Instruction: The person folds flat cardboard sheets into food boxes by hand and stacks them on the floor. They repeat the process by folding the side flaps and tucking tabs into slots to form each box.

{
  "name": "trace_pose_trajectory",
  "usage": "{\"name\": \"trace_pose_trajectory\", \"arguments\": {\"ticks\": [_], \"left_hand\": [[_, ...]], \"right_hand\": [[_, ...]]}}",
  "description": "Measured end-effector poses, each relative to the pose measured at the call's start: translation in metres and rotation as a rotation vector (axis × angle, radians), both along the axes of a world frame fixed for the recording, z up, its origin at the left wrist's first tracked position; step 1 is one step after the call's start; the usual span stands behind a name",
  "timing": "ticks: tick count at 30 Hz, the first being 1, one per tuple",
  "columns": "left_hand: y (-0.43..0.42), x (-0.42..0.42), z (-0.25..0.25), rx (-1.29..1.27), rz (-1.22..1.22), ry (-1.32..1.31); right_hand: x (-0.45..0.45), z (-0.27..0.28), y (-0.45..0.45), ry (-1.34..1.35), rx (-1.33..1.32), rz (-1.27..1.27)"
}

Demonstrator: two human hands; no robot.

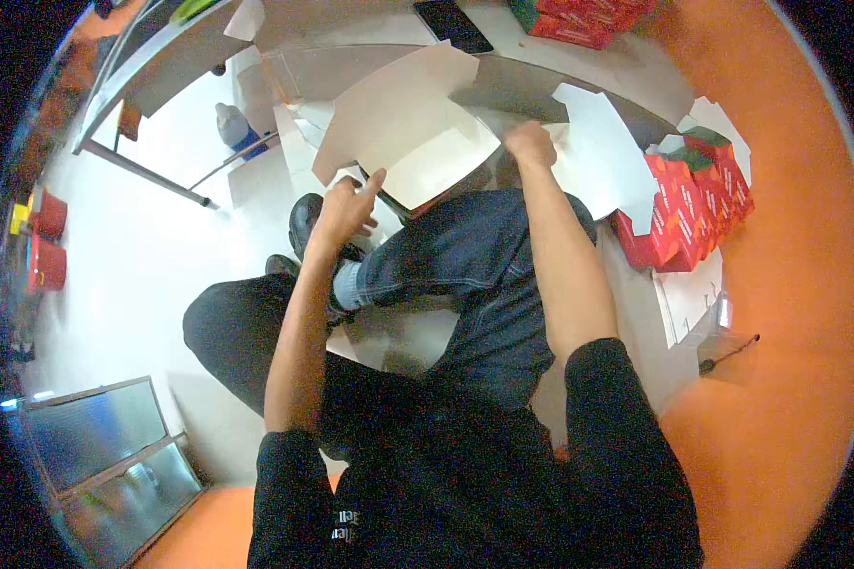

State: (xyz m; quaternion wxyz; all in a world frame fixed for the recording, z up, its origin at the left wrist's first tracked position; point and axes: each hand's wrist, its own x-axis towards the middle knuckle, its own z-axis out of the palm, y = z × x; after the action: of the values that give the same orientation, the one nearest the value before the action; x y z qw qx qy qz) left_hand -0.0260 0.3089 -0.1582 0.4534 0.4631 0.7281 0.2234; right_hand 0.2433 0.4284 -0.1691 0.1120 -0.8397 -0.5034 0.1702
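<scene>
An open carton box (417, 142) with a cream inside and a raised lid flap sits in front of my crossed legs. Beside its near left corner is my left hand (349, 207), fingers apart and holding nothing that I can see. My right hand (529, 144) is closed at the box's right side, between it and a white carton piece (605, 147). Whatever its curled fingers grip is hidden. That white piece stands open next to a stack of red and green printed cartons (688, 204).
A black phone (454, 26) lies on the ledge ahead, near more red cartons (579, 21). A metal-framed stand (147, 166) and a white and blue bottle (235, 128) are at left. Red containers (47, 242) are farther left. Orange floor (778, 313) runs along the right.
</scene>
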Motion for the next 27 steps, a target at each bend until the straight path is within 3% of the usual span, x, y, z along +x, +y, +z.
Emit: {"name": "trace_pose_trajectory", "arguments": {"ticks": [2, 5, 6, 9, 13, 16, 18, 22, 24, 27], "left_hand": [[-0.015, 0.006, 0.022, 0.07, -0.166, 0.445], [-0.034, 0.014, 0.022, 0.696, -0.279, 0.523], [-0.036, 0.017, 0.02, 0.748, -0.338, 0.513], [-0.032, 0.017, 0.001, 0.814, -0.559, 0.589], [-0.022, 0.02, -0.007, 0.706, -0.676, 0.696], [-0.017, 0.024, -0.025, 0.858, -0.644, 0.701], [-0.017, 0.025, -0.034, 0.968, -0.584, 0.646], [-0.019, 0.026, -0.031, 1.048, -0.534, 0.646], [-0.013, 0.021, -0.062, 0.974, -0.46, 0.394], [-0.02, 0.026, -0.054, 0.941, -0.326, -0.105]], "right_hand": [[0.006, 0.005, 0.0, 0.007, 0.019, 0.002], [0.004, 0.028, -0.01, -0.03, 0.099, 0.046], [0.002, 0.038, -0.016, -0.05, 0.132, 0.071], [0.0, 0.05, -0.035, -0.163, 0.585, 0.09], [-0.019, 0.126, -0.083, 0.148, 0.786, 0.244], [-0.042, 0.165, -0.116, 0.302, 0.812, 0.357], [-0.059, 0.185, -0.141, 0.429, 0.772, 0.502], [-0.075, 0.18, -0.159, 0.382, 0.628, 0.869], [-0.087, 0.166, -0.158, 0.394, 0.624, 1.017], [-0.096, 0.139, -0.14, 0.315, 0.415, 1.091]]}}
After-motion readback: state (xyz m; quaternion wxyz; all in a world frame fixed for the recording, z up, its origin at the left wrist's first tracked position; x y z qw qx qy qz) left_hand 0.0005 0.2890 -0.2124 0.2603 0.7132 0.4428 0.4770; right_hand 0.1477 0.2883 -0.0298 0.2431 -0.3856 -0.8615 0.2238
